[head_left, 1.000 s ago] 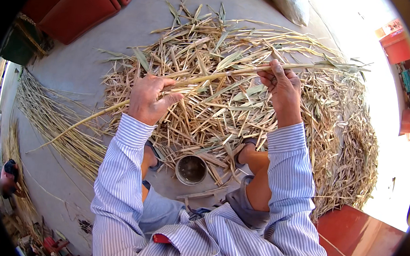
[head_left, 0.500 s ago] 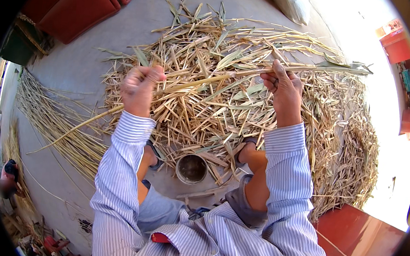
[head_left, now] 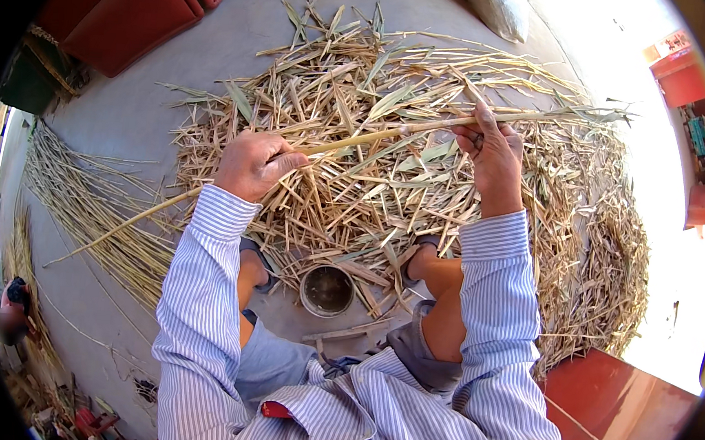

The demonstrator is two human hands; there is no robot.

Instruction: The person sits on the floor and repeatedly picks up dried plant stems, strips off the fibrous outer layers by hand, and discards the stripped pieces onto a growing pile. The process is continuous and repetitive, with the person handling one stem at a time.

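Note:
A long yellowish reed stalk (head_left: 374,139) slants across in front of me, its bare end low at the left and its leafy tip at the far right. My left hand (head_left: 257,164) is closed round the stalk, thumb laid along it. Farther right, my right hand (head_left: 494,152) pinches the same stalk between thumb and fingers, near its thinner leafy part. Below both hands spreads a heap of dry husks and leaf pieces (head_left: 346,195).
A bundle of peeled stalks (head_left: 100,210) lies on the floor at the left. Between my feet stands a round metal container (head_left: 328,277). Red padded furniture (head_left: 130,16) is at the far left, a pale sack (head_left: 498,8) at the back, and a red panel (head_left: 594,392) at the near right.
My left hand, blurred and higher before, has come down and turned, its fingers wrapping the stalk. My right hand keeps its pinch almost in place.

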